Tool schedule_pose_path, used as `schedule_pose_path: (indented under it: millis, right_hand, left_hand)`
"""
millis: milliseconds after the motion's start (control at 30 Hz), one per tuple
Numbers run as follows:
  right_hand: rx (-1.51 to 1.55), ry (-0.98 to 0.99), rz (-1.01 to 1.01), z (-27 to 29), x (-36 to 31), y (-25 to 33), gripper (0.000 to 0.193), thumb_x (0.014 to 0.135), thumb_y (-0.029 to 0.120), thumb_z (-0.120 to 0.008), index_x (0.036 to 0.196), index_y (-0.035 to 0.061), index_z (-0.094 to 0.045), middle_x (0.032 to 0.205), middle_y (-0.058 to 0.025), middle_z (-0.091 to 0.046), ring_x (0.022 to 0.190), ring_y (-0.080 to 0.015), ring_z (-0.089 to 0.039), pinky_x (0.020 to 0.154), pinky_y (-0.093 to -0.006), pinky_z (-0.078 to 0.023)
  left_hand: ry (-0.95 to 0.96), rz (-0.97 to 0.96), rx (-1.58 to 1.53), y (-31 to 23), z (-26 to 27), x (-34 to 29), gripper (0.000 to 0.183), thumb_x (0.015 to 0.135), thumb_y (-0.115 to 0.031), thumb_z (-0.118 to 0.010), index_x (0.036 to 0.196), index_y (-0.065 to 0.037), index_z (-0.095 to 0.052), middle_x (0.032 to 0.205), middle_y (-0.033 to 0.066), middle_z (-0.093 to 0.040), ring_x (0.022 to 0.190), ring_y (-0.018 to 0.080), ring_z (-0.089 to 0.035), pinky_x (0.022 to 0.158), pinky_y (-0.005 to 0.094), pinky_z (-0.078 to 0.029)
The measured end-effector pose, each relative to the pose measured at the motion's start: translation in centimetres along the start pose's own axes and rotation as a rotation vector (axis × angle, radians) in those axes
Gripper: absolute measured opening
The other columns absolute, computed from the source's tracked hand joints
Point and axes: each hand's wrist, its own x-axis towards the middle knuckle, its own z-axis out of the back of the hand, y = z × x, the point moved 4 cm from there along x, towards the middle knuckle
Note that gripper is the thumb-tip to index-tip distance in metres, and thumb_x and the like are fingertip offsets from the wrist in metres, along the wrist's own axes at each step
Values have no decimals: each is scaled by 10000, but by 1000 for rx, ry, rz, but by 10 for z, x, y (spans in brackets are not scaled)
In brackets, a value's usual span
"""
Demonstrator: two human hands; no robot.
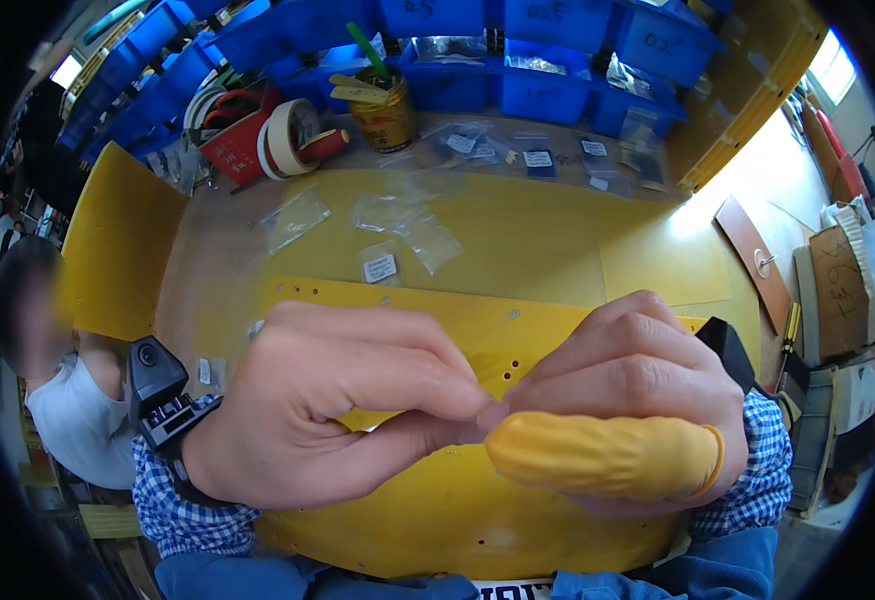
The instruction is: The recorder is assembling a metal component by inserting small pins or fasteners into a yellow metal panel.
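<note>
My left hand (347, 400) and my right hand (627, 390) meet at their fingertips over a yellow panel (407, 530) with small drilled holes. Thumb and forefinger of the left are pinched together. The right hand's fingers are curled and pressed together, and a yellow rubber finger cot (597, 455) covers its thumb. Whatever lies between the fingertips is hidden or too small to name. Beyond the hands, a small clear bag with a white label (379, 266) lies near the panel's far edge.
Clear plastic bags (412, 225) lie on the bench. At the back stand a gold can (382, 115), a red box (242, 140), a tape roll (282, 140) and blue bins (542, 95). A brown board (752, 260) leans at right; another person (82, 410) sits at left.
</note>
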Motion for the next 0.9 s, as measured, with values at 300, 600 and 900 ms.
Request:
schedule_pose_path:
  millis: [300, 600, 900]
  right_hand:
    - [-26, -176, 14, 4, -7, 2, 77, 738, 45, -649, 771, 110, -626, 755, -9, -665, 672, -145, -609, 635, -296, -408]
    - [-23, -135, 16, 4, -9, 8, 58, 737, 86, -642, 788, 90, -614, 764, -21, -680, 662, -136, -595, 674, -288, -400]
    - [-133, -45, -58, 8, -9, 15, 79, 707, 90, -656, 779, 99, -625, 775, -6, -683, 662, -132, -594, 668, -291, -409]
  left_hand:
    - [172, -341, 780, 2, -29, -56, 144, 712, -93, -631, 801, 16, -602, 944, 135, -634, 804, 205, -623, 565, 275, -506]
    - [153, -259, 804, 18, -37, -57, 127, 704, -58, -615, 808, 13, -603, 1023, 131, -640, 752, 213, -629, 581, 290, -519]
    - [177, -310, 909, 24, -42, -59, 80, 732, -49, -610, 759, 12, -565, 1034, 142, -635, 722, 210, -614, 560, 280, -511]
